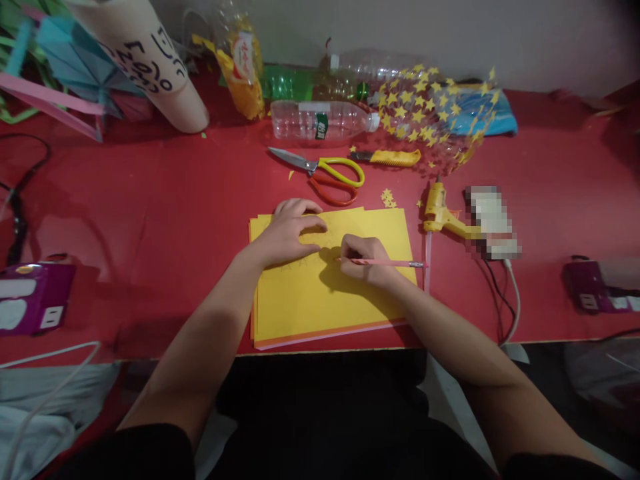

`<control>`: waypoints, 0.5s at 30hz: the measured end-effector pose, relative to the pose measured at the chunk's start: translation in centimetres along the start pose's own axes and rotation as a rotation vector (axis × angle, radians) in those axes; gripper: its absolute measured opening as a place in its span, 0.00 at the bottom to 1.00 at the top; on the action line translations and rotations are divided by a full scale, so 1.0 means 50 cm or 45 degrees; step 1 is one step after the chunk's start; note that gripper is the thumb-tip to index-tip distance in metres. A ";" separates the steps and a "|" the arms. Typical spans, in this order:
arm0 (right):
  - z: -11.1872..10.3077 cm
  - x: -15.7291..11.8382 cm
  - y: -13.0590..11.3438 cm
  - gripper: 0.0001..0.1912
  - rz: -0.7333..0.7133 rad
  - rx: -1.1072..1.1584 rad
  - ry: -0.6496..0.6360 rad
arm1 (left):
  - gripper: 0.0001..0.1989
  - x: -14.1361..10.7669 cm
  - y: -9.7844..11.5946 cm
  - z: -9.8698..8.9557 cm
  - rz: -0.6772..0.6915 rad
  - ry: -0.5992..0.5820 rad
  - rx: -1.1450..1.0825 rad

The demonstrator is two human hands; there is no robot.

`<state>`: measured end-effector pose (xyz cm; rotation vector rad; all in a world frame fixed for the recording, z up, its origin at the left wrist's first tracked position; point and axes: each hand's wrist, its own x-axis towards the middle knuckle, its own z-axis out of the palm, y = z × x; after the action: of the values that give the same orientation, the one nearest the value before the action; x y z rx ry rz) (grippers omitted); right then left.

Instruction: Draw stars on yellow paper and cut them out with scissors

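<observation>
Left grip [287,233], a hand fanned open and holding nothing, rests on yellow paper [300,300] upon a red counter [190,200]; should it lift, the paper might slide; right grip [367,250], closed round a pink pencil [395,263], could then mark crookedly.

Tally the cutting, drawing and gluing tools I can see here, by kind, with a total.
Scissors: 1
Yellow-handled knife: 1
Pencil, in the right hand: 1
Glue gun: 1
Total: 4

one pencil [393,263], one cutter [397,158], one glue gun [437,211]
</observation>
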<state>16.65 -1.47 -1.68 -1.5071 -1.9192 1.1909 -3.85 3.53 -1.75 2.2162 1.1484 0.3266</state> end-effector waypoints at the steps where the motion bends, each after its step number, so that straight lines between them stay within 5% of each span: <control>1: 0.000 0.000 0.001 0.03 -0.005 -0.002 -0.005 | 0.13 0.000 0.000 0.000 0.000 0.000 0.001; 15: 0.001 -0.003 0.012 0.03 -0.103 0.039 -0.006 | 0.13 0.000 -0.001 0.001 -0.005 0.006 0.000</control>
<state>17.00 -1.62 -2.15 -1.3990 -1.9370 1.1841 -3.86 3.52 -1.82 2.2146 1.1549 0.3304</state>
